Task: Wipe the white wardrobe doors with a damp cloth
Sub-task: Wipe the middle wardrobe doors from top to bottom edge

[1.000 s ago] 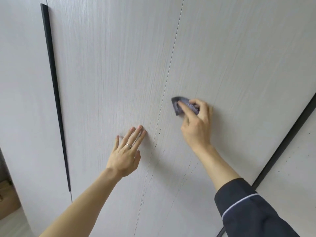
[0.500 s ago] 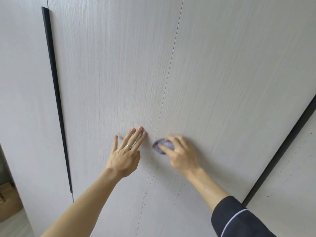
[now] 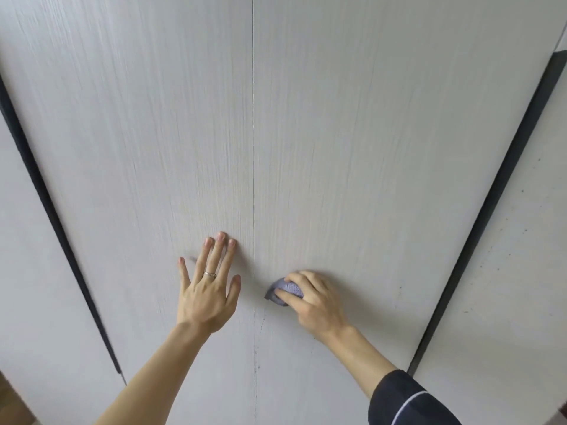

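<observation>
White wardrobe doors [image 3: 337,133], dark strips [image 3: 490,204], purple cloth [image 3: 287,289].

The cloth [image 3: 287,289] we grip in our right hand [image 3: 316,299] is greyish purple. Around that grip the wardrobe doors [image 3: 352,133] are white with fine vertical grain, edged by black strips [image 3: 46,197]. Below it our sleeve [image 3: 402,400] is dark, piped white.

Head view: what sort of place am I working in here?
Probably a home bedroom or dressing area, though little else shows: tall white wardrobe doors meeting at a seam, with long black strips at their outer edges.
</observation>
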Action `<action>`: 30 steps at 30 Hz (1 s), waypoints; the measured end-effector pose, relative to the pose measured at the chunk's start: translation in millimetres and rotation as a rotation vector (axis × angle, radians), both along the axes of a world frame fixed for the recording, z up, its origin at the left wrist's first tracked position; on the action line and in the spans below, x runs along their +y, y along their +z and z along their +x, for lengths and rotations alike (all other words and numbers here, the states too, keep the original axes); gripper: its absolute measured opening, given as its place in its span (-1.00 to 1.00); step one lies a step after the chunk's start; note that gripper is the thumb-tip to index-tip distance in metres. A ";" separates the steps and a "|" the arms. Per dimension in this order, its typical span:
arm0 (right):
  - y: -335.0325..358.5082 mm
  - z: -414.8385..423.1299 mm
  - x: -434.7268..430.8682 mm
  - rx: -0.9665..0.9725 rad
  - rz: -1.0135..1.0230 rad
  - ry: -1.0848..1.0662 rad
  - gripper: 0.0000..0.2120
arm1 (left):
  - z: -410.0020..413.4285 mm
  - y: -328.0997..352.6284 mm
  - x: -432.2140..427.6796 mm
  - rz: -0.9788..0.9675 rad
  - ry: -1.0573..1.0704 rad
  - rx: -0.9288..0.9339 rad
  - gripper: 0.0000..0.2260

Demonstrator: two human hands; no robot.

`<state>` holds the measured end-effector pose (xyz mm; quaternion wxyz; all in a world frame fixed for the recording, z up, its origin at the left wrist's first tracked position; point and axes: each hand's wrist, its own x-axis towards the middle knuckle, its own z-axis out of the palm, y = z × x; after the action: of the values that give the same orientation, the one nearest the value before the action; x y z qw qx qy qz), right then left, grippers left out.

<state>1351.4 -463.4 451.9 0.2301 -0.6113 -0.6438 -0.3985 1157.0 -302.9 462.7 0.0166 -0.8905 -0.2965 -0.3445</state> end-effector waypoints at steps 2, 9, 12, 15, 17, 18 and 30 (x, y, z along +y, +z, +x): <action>31.0 7.6 -15.2 0.061 0.100 -0.032 -0.70 | 0.7 -0.9 0.0 0.008 0.018 0.010 -0.37; 132.1 30.3 -37.9 0.272 0.546 -0.177 -0.64 | 12.9 -7.0 -5.8 -0.055 0.025 -0.051 -0.36; 84.4 22.8 -34.7 0.298 0.517 -0.200 -0.62 | 18.5 -18.1 -3.3 -0.040 -0.001 -0.076 -0.35; 7.2 8.5 -35.4 0.341 0.373 -0.227 -0.61 | 26.0 -26.5 6.9 0.000 -0.021 -0.112 -0.33; -32.7 0.1 -40.7 0.392 0.250 -0.266 -0.61 | 30.8 -26.1 7.6 -0.012 -0.034 -0.140 -0.32; -43.8 -3.9 -43.8 0.424 0.208 -0.286 -0.58 | 31.8 -26.7 6.7 -0.021 -0.038 -0.156 -0.33; 45.6 13.7 -22.0 0.422 0.606 -0.223 -0.69 | 62.0 -46.1 8.2 -0.084 -0.089 -0.411 -0.40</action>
<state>1365.1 -485.4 497.5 0.4831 -0.6505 -0.3648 -0.4587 1218.9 -294.6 416.6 -0.0968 -0.8137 -0.2680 -0.5066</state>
